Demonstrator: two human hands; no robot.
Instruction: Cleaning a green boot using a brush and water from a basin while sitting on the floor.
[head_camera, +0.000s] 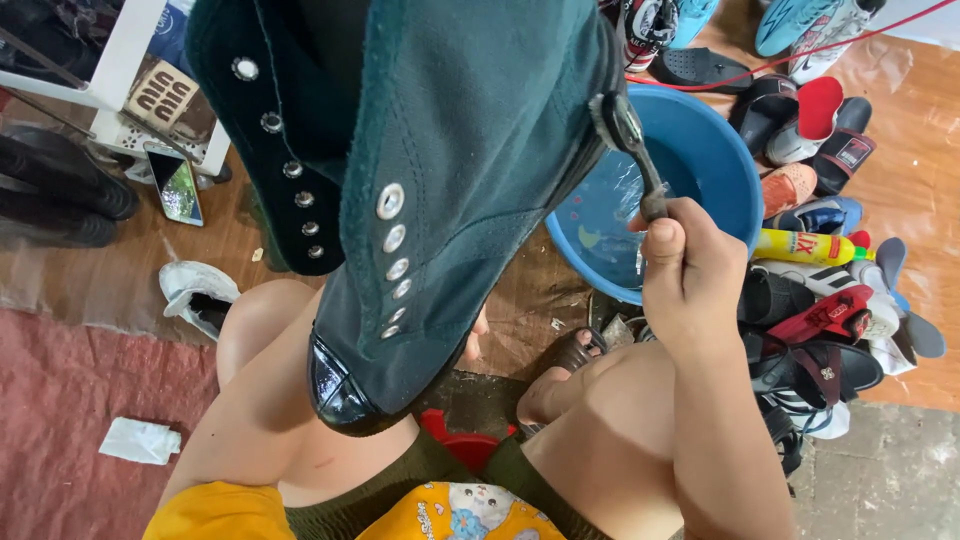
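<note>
A dark green high-top canvas shoe (450, 150) with metal eyelets and a glossy black toe cap fills the middle, toe pointing down toward my lap. My left hand (477, 338) is mostly hidden behind the shoe and holds it from the sole side; only fingertips show. My right hand (690, 280) grips a worn toothbrush (640, 160), and the brush head touches the shoe's side near the heel. Below the brush stands a blue basin (725, 150) holding water.
A pile of shoes and sandals (820, 330) lies at the right with a yellow bottle (800, 245) on it. At the left are a phone (178, 185), a white shelf (110, 70), a white cloth (195, 290), a tissue (140, 440) and a red mat (60, 420).
</note>
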